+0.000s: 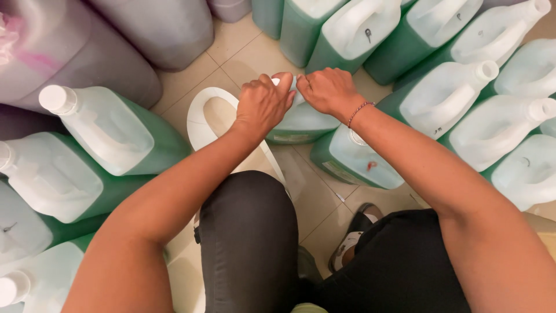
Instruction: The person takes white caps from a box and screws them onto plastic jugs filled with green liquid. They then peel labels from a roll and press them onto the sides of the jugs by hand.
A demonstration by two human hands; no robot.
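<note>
My left hand and my right hand meet over the white cap of a translucent jug of green liquid standing on the floor in front of me. Both hands have fingers curled around the cap area; the cap itself is mostly hidden under them. A beaded bracelet sits on my right wrist. A second capped green jug stands just below my right forearm. A white strip of backing or label roll loops beside my left hand.
Several green-filled jugs with white caps crowd the left and right sides. Large grey drums stand at the top left. Beige tiled floor shows between them. My knees in dark clothing and a sandalled foot are below.
</note>
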